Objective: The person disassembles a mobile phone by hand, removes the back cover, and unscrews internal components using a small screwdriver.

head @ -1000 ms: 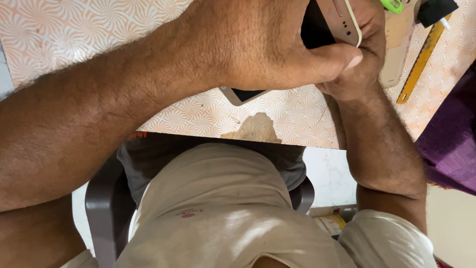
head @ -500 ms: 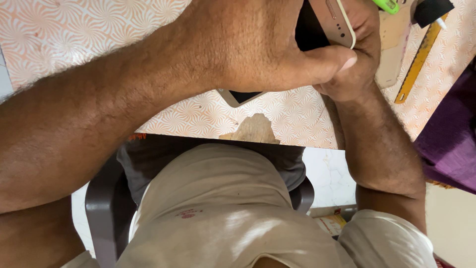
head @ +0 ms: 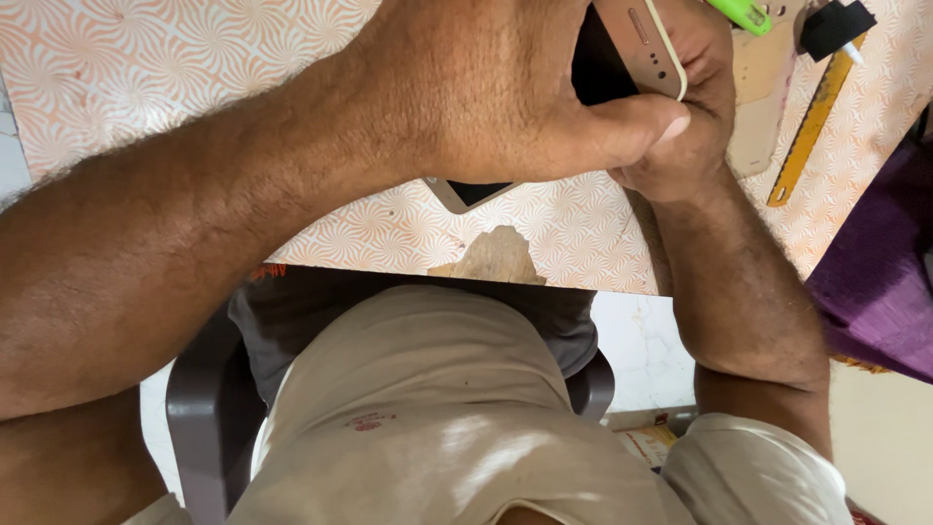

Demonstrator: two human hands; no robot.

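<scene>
Over the table (head: pixel 194 58) with its orange swirl pattern, we hold a gold-rimmed phone (head: pixel 637 44) in both hands above the table's near edge. Our left hand (head: pixel 505 97) wraps it from above, its grip closed on the phone with the thumb pressed across; our right hand (head: pixel 695 117) cups it from beneath, grip likewise closed on it. Beside us lie a purple cloth (head: pixel 875 282), a yellow ruler (head: pixel 807 131) and a green tool (head: pixel 741 14).
</scene>
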